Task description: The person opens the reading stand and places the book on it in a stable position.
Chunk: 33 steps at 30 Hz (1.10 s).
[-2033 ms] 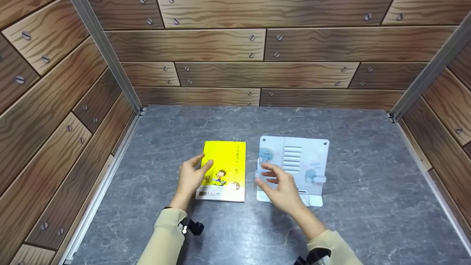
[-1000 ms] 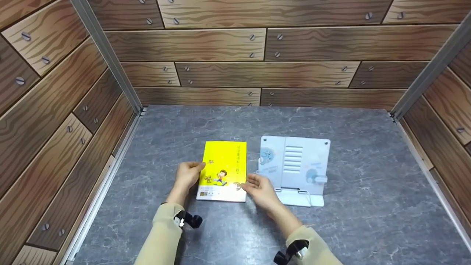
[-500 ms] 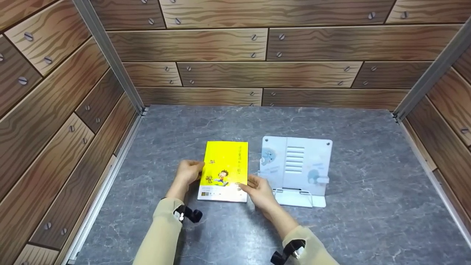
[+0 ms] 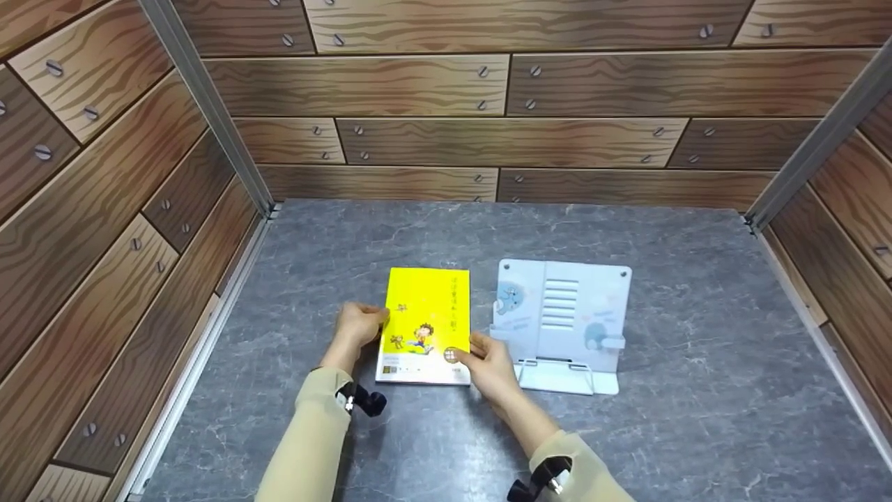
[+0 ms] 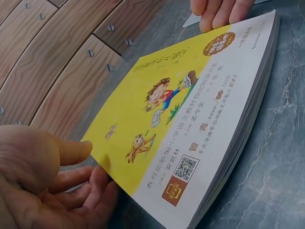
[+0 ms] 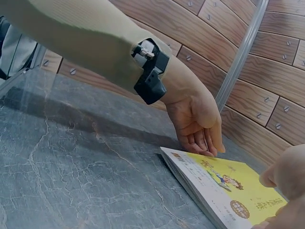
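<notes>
A yellow and white paperback book [image 4: 425, 300] with a cartoon child on its cover lies between both hands. My left hand [image 4: 357, 325] grips its left edge, thumb at the cover side; in the left wrist view, the fingers of that left hand [image 5: 62, 176] curl at the edge. On the opposite side my right hand [image 4: 493, 366] pinches the lower right edge, its thumb over the cover and its other fingers partly hidden. To the right of the book stands a pale blue book stand [image 4: 519, 335] with slots, side clips and a wire page holder.
The grey marbled tabletop [image 4: 334, 237] extends around the book and stand. Wood-patterned panels [image 4: 418, 84] enclose the back and both sides, with metal posts [image 4: 209, 104] at the corners. A black wrist camera [image 4: 366, 401] sits on the left sleeve.
My right hand has moved left from in front of the stand to the book's right edge. The left hand has come down onto the left edge. Both now grip the book, which has barely shifted.
</notes>
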{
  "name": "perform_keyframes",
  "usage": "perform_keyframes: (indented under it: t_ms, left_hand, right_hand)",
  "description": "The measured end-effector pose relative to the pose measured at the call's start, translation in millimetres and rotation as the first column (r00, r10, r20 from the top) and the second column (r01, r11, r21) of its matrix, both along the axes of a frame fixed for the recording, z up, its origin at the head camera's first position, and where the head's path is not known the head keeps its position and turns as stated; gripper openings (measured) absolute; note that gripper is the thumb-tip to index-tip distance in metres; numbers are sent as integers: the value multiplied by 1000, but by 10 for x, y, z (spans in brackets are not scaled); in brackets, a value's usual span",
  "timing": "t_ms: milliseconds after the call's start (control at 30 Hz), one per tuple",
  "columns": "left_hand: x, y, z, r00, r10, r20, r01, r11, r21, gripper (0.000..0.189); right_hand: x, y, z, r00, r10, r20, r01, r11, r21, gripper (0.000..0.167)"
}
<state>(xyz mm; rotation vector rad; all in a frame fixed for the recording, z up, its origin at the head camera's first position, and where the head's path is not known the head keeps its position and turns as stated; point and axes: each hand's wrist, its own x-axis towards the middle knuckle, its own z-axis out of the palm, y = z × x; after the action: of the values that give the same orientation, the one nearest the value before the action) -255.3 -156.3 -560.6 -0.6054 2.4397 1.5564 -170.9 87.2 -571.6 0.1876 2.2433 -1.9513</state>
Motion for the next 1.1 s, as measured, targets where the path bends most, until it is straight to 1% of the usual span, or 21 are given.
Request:
perform_keyframes:
  t_ms: [67,167,333,433,533,667,733,833,1000,1100]
  left_hand:
    - [-8,-8,-16,1000,0,-2,0,1000,-18,37]
    - [-14,-11,-42,1000,11,-9,-11,1000,-2,34]
    - [-6,-19,-88,998,37,-44,-34,997,65,32]
    - [8,-29,-101,997,50,-55,-43,991,127,31]
    - [20,-45,-101,996,61,-59,-46,973,226,31]
    - [34,-73,-88,996,71,-50,-48,930,366,31]
    - [44,-87,-83,996,79,-45,-54,912,406,30]
    - [57,-99,-73,996,85,-34,-61,895,442,28]
    - [68,-123,-54,995,97,-26,-74,883,463,26]
    - [76,-141,-48,995,98,-30,-72,878,473,27]
  right_hand:
    - [-3,-8,-10,1000,-20,2,20,1000,1,62]
    - [-6,-13,-21,999,-41,1,41,999,2,54]
    - [-3,-7,-35,998,-55,-14,55,998,-15,50]
    - [-2,-9,-43,998,-61,-25,60,998,-16,49]
    - [-4,-23,-44,997,-71,-34,71,998,-2,47]
    - [-26,-42,-50,996,-88,-29,88,996,10,45]
    - [-40,-45,-52,996,-93,-14,93,996,16,44]
    - [-52,-43,-51,996,-92,8,92,996,9,43]
    - [-53,-30,-43,996,-87,19,87,996,-24,45]
    - [-50,-24,-32,995,-99,20,100,995,-20,45]
